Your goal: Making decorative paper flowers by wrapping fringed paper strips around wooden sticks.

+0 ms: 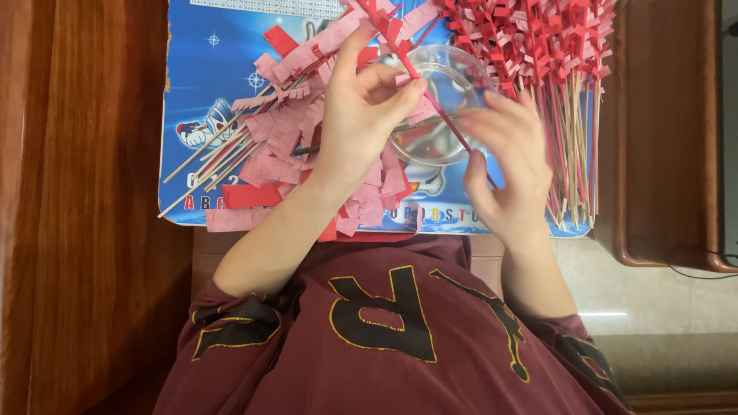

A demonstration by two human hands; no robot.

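Note:
My left hand (360, 115) pinches a thin stick (446, 123) wrapped in red fringed paper, near its upper part. My right hand (507, 165) grips the same stick lower down, its fingers blurred. The stick runs diagonally over a clear round plastic bowl (453, 69). Under and left of my left hand lies a heap of pink fringed paper strips (284, 131) with bare bamboo skewers (207, 157) sticking out. Everything rests on a blue cartoon mat (207, 77).
A dense pile of finished red-fringed skewers (553, 54) fills the upper right, their bare ends pointing toward me. Brown wood surface (77, 192) lies to the left, a wooden edge (661, 154) to the right. My maroon shirt (384, 330) fills the bottom.

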